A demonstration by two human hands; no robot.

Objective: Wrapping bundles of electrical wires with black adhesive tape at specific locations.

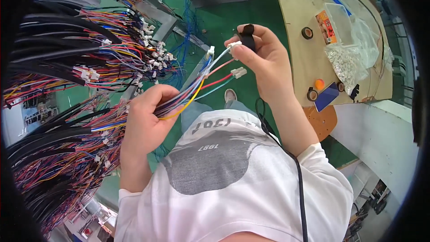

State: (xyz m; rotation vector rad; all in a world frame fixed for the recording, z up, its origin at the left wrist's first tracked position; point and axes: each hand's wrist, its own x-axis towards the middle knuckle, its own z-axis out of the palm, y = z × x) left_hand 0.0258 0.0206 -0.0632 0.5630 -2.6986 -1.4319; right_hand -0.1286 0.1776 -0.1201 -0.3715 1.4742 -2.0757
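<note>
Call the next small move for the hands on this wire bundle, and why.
Probably bring the black tape roll in the right hand down to where the wires meet. The left hand grips the coloured wire bundle tight, but past that fist the wires fan out loose to their white connectors, unbound, and the roll sits right at those ends.

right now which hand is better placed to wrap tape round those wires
Right, probably. The right hand already holds the black tape roll at the loose connector ends, while the left hand has its grip full, clamping the coloured wire bundle.
</note>
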